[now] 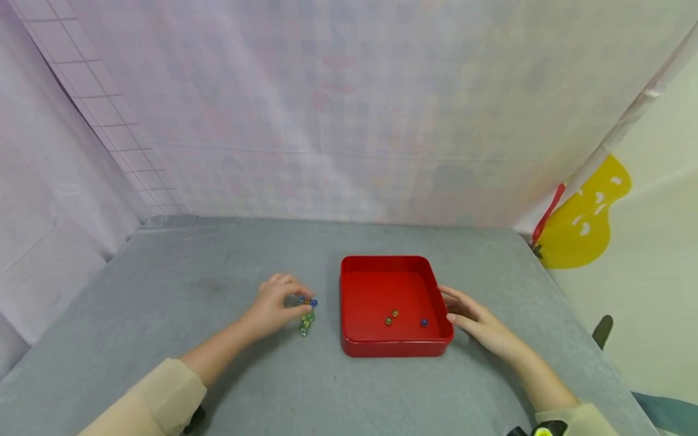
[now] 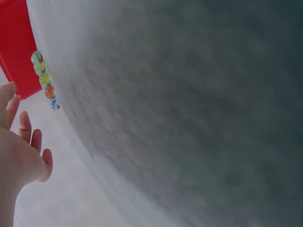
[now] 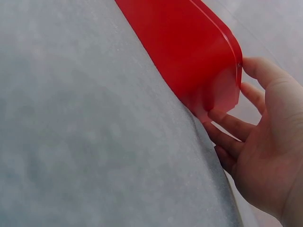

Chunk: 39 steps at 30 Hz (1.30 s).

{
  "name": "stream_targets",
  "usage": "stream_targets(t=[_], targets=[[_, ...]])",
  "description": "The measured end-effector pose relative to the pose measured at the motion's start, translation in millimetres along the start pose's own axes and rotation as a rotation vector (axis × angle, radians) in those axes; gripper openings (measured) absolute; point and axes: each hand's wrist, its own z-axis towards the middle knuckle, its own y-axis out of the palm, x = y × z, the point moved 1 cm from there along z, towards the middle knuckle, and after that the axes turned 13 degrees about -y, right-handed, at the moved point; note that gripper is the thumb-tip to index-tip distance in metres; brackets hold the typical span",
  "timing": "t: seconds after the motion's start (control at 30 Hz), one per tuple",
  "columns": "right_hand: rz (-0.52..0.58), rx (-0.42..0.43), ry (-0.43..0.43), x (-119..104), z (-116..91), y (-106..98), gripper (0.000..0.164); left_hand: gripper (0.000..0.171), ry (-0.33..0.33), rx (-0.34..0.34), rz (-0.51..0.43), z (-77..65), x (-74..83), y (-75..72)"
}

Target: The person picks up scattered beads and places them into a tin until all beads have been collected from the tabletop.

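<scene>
A cluster of glass marbles, green, blue and orange, lies on the grey table just left of the red box. My left hand hovers around the far end of this cluster, thumb and forefinger apart on either side. From the left wrist, the row of marbles shows beyond the loosely bent fingers, with a gap between. My right hand rests against the right side of the red box, its thumb at the rim and its extended fingers on the outer wall.
Inside the box lie two yellowish marbles and a blue marble. A pale curtain hangs behind the grey table. At the right, a cloth with a yellow pear print hangs past the table's edge.
</scene>
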Motion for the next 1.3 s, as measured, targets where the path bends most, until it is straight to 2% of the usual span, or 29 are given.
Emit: stream_targets(t=[0.53, 0.73, 1.07, 1.3], targets=[[-0.013, 0.003, 0.009, 0, 0, 1, 0.051, 0.020, 0.027, 0.009, 0.070, -10.9, -13.6, -5.5], [-0.013, -0.001, -0.007, 0, 0, 1, 0.050, 0.021, 0.012, -0.008, 0.090, -12.9, -14.1, -6.5], [0.014, -0.007, -0.024, 0, 0, 0, 0.051, 0.020, 0.043, -0.003, 0.102, -12.4, -14.7, -2.1], [-0.001, -0.007, -0.029, -2, 0, 0, 0.051, 0.017, 0.034, -0.021, 0.120, -13.3, -14.6, 0.1]])
